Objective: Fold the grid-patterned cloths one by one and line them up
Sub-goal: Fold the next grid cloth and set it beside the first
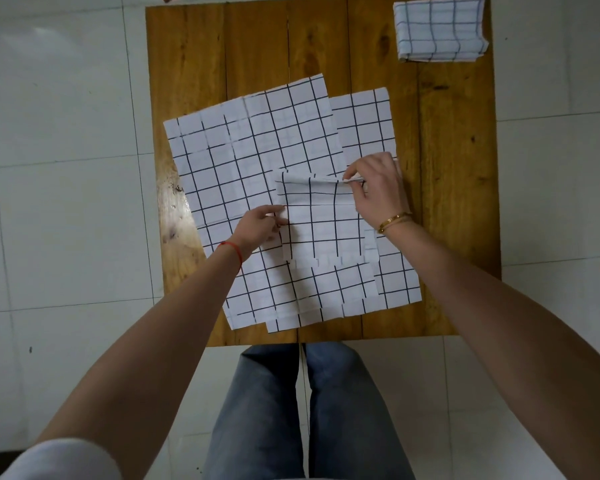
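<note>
Pinching the half-folded cloth (321,220), long axis toward the table's far edge, left hand (257,226) and right hand (378,188)

Both hands (257,226) (378,188) pinch half-folded cloth (323,223); folded cloth (440,29) far corner.

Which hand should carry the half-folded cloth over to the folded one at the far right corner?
Right hand, probably: it pinches the half-folded cloth and is nearer the folded cloth; the left hand is on the opposite side.
</note>
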Action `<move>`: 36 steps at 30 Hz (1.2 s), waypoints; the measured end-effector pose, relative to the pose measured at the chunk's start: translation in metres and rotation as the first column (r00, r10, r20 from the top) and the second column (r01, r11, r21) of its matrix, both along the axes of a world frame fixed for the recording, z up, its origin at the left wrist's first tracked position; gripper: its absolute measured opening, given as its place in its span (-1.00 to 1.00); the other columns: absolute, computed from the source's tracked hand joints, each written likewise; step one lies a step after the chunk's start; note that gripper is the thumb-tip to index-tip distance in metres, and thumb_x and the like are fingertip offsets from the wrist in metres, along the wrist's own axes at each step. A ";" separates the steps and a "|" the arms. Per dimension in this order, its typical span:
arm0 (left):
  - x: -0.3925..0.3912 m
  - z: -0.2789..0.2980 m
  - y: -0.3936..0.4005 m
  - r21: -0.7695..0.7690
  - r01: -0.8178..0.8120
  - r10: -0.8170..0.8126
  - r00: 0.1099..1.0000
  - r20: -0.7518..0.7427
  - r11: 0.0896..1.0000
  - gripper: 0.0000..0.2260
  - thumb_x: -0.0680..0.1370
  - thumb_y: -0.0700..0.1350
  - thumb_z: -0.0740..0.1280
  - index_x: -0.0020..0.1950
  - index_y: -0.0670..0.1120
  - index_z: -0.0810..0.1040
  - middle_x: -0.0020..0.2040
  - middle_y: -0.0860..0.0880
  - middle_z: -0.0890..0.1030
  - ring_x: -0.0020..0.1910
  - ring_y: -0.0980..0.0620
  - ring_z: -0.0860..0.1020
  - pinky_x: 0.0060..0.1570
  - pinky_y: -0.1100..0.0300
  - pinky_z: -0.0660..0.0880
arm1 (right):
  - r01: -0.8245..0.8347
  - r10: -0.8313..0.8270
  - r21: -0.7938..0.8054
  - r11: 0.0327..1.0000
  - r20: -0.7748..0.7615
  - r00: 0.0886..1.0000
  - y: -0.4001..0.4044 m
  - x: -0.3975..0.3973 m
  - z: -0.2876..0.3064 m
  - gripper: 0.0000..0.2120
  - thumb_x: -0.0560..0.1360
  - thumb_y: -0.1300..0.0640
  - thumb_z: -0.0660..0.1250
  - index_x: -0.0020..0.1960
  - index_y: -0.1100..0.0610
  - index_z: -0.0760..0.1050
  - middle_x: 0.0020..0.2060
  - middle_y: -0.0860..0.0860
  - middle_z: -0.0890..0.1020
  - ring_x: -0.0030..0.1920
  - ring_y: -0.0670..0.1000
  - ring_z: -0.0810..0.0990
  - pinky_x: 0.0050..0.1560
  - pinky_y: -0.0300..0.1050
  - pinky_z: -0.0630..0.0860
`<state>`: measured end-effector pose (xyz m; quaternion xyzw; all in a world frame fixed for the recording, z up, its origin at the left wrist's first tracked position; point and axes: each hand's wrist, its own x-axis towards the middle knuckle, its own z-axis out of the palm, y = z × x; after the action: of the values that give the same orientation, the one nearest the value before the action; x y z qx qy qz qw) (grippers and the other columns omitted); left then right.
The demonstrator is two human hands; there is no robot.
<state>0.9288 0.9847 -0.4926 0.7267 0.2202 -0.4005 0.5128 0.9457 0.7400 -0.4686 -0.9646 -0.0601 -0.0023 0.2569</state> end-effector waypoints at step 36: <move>-0.033 -0.013 -0.010 0.685 0.346 -0.728 0.555 0.401 0.641 -0.52 0.46 -0.29 0.28 0.39 -0.13 0.40 0.32 -0.12 0.43 0.22 -0.20 0.37 0.06 -0.04 0.48 | -0.318 0.213 -0.322 0.892 -0.320 0.923 0.056 -0.055 -0.039 -0.47 0.48 0.25 0.24 0.44 0.13 0.27 0.35 0.06 0.40 0.28 0.18 0.37 0.22 0.06 0.33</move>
<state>0.8957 0.9749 -0.5059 0.9594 -0.1152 -0.1878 0.1762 0.8911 0.7958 -0.5078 -0.9685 -0.1555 0.1791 0.0756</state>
